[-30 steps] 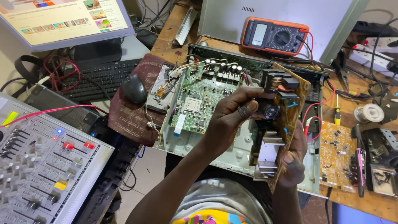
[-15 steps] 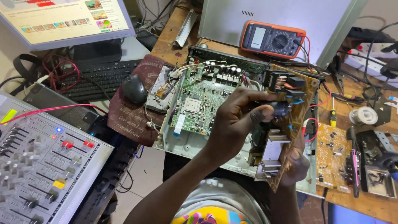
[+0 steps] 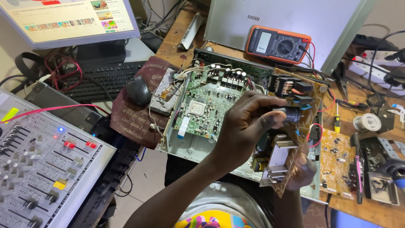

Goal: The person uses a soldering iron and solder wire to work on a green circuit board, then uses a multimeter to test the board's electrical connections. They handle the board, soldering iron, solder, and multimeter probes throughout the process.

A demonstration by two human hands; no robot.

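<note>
Brown circuit board (image 3: 295,139) gripped upright by both hands.

The brown power board (image 3: 295,126) looks like matt, rough-edged fibre laminate carrying a glossy dark plastic-sleeved capacitor (image 3: 290,114) and dull finned metal heat sinks (image 3: 276,158), while the green main board (image 3: 206,103) has a smooth lacquered sheen inside a pale painted sheet-metal chassis (image 3: 190,147). The bench (image 3: 177,40) is worn bare wood, the multimeter (image 3: 276,44) wears matt orange rubbery plastic, and the mouse (image 3: 137,90) is matt black plastic on maroon cloth (image 3: 130,118).

three circuit boards (image 3: 206,105), one multimeter (image 3: 277,44), one mouse (image 3: 137,90)
</note>
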